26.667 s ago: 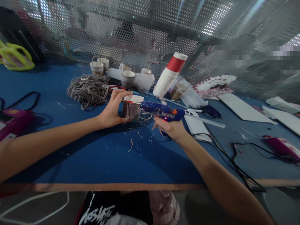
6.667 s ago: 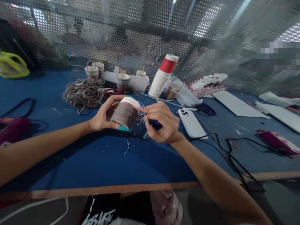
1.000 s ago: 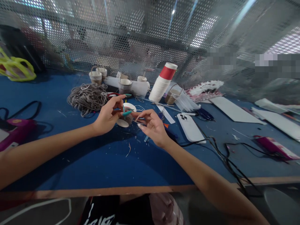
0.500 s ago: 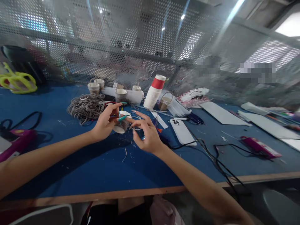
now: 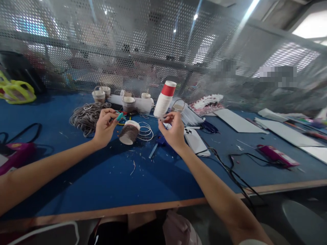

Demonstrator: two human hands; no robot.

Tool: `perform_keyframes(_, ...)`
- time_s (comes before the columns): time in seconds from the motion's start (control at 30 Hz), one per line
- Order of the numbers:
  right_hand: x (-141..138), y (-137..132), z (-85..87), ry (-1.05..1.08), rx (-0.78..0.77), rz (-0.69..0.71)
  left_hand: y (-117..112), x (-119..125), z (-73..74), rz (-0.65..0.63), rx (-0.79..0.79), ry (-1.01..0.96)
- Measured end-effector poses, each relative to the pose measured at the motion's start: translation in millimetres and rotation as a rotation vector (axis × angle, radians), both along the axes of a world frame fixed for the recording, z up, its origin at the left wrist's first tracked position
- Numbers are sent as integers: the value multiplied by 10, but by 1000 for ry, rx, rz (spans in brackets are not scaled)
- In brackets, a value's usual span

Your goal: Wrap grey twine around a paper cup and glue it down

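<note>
A paper cup wrapped in grey-brown cord (image 5: 129,132) lies on its side on the blue table (image 5: 107,180), between my two hands and touching neither. Loose loops of thin cord (image 5: 146,131) trail from it to the right. My left hand (image 5: 104,125) hovers just left of the cup, its fingers pinched together; what they hold is too fine to make out. My right hand (image 5: 174,128) is raised to the right of the cup, fingers pinched near a thin strand I cannot see clearly. A blue glue gun (image 5: 159,141) lies below that hand.
Behind the cup lie a bundle of cord (image 5: 85,115), several wrapped cups (image 5: 128,103) and a tilted stack of paper cups (image 5: 165,98). A white phone (image 5: 195,142), black cables (image 5: 230,166) and a pink glue gun (image 5: 274,154) sit right; another pink glue gun (image 5: 15,153) sits left.
My left hand has let go of the wrapped cup, which now lies on the table. My hands have moved apart, the right one up and to the right. The camera tilted up.
</note>
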State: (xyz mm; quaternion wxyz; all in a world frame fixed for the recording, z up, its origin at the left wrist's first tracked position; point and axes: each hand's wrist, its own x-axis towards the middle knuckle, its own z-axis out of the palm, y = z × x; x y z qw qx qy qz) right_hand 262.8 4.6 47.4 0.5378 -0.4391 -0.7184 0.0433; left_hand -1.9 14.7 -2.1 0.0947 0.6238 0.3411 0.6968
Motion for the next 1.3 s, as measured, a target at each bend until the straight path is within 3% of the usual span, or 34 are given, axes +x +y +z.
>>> perform_keyframes(0.17, 111, -60, 254, -293, -182, -144, 5, -31, -11, 14, -113, -56)
perform_keyframes(0.3, 312, -149, 549, -690, -672, -289, 4, -25, -18, 82, -163, 9)
perform_keyframes(0.37, 351, -186, 623, -936, -910, -246, 24, -31, -40, 94, -205, 15)
perform_keyframes(0.47, 288, -216, 606, -1110, -1002, -221, 69, -50, -86, 126, -249, 30)
perform_keyframes(0.7, 119, -221, 401, -1040, -983, -228, 147, -85, -175, 301, -266, -1)
perform_keyframes(0.87, 134, -184, 396, -923, -881, -267, 91, -84, -147, 225, -64, 193)
perform_keyframes(1.03, 166, -115, 423, -796, -696, -346, 35, -68, -109, 251, -38, 127)
perform_keyframes(1.1, 188, -62, 383, -658, -553, -371, 27, -66, -113, 164, -23, 123)
perform_keyframes(1.2, 209, 17, 286, -450, -331, -310, 27, -57, -136, -138, -32, 215)
perform_keyframes(1.3, 189, 31, 215, -297, -234, -192, 30, -43, -154, -450, -236, 403)
